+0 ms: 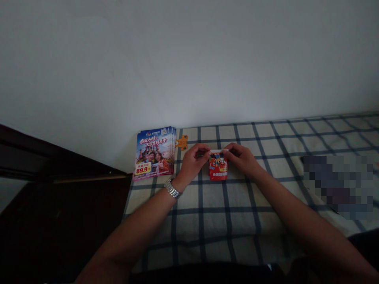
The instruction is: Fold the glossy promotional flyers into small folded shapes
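Note:
A small red printed paper, folded over at its white top edge, lies on the checked cloth. My left hand, with a metal watch on its wrist, pinches the paper's top left corner. My right hand pinches the top right corner. Both hands rest on the cloth with fingers pressed together on the fold.
A stack of colourful flyers lies at the cloth's far left corner, beside a small orange figure. A white wall stands right behind. Dark wooden furniture fills the left. A blurred-out dark object lies on the right.

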{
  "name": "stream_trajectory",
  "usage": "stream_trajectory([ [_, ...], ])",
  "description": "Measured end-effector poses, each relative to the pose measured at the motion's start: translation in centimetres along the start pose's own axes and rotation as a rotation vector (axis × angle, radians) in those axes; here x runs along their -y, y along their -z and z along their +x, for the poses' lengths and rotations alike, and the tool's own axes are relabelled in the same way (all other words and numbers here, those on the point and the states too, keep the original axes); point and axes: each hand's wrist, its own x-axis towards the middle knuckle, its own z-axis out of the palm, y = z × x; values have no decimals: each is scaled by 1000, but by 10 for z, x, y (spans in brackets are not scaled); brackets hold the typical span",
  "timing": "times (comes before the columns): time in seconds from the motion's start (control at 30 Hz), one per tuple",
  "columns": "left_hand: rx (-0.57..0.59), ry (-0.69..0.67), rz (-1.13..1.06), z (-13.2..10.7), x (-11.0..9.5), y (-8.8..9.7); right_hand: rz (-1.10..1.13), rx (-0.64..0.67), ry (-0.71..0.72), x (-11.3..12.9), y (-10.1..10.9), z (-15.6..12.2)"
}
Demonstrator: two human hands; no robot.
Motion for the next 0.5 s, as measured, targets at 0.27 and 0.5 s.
stream_trajectory([
  [0.27, -3, 20, -18, 1, 0, 0, -6, -7, -15, -3, -1, 1],
  [0.5, -2, 13, -11, 1, 0, 1, 35, -19, -41, -3, -1, 1],
])
